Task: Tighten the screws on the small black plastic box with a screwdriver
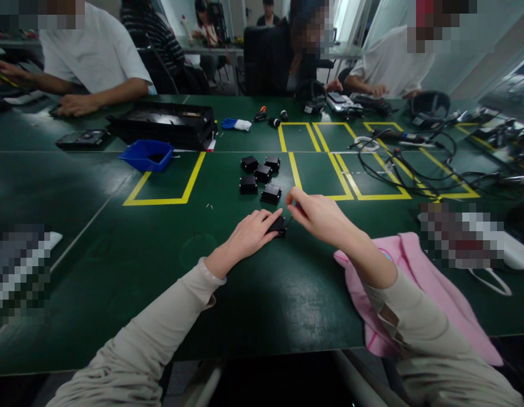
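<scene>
Black, a small rectangular plastic block (277,226) lies on the green tabletop (117,249) under the left hand (251,233) fingers, right hand (319,217) pinched just beside, 4 similar black blocks (260,178) beyond, pink cloth (414,282) right.

light: dim room, overhead, my view | glare: pale sheen on green table (75,186) left of centre | shadows: soft, under my left hand (248,234) | distortion: wide-angle bend at edges | blur: pixelated patches, far background soft
</scene>
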Available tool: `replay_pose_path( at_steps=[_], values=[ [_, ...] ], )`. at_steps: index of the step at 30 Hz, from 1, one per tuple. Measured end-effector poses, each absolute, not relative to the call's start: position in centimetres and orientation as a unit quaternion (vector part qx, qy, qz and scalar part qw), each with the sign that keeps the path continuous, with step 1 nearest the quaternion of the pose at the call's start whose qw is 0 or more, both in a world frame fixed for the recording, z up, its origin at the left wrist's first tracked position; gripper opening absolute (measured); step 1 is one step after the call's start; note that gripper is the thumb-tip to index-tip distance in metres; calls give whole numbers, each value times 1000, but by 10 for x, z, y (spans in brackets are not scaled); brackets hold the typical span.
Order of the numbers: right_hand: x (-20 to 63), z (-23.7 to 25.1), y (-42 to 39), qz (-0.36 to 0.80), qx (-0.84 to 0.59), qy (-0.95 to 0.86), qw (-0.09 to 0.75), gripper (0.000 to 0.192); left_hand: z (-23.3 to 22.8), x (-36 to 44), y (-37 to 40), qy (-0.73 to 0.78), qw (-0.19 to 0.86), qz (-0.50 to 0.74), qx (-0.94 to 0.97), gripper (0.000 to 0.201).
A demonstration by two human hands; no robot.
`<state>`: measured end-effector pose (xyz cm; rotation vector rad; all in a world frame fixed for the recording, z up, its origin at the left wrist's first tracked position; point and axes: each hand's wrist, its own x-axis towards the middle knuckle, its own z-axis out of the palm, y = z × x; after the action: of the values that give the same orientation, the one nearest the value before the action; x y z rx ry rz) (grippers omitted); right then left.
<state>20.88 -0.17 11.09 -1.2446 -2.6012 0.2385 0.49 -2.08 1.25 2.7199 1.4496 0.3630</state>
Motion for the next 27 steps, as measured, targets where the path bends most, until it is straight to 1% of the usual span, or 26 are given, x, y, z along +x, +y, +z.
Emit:
replay_pose_path(
  at_steps=[6,13,18,23,27],
  values=[
    [208,109,-1,71,-438,-889,115,32,11,5,-21,466,24,124,876,53],
    [207,109,-2,68,-434,-888,134,25,11,5,-21,468,26,124,875,55],
    [207,109,-1,57,-446,-886,113,31,10,5,-20,467,20,122,876,54],
    [208,110,-2,74,-433,-890,125,25,11,5,-21,468,23,123,875,56],
    [207,110,-2,66,-441,-888,113,31,11,5,-20,466,22,124,876,54]
  ],
)
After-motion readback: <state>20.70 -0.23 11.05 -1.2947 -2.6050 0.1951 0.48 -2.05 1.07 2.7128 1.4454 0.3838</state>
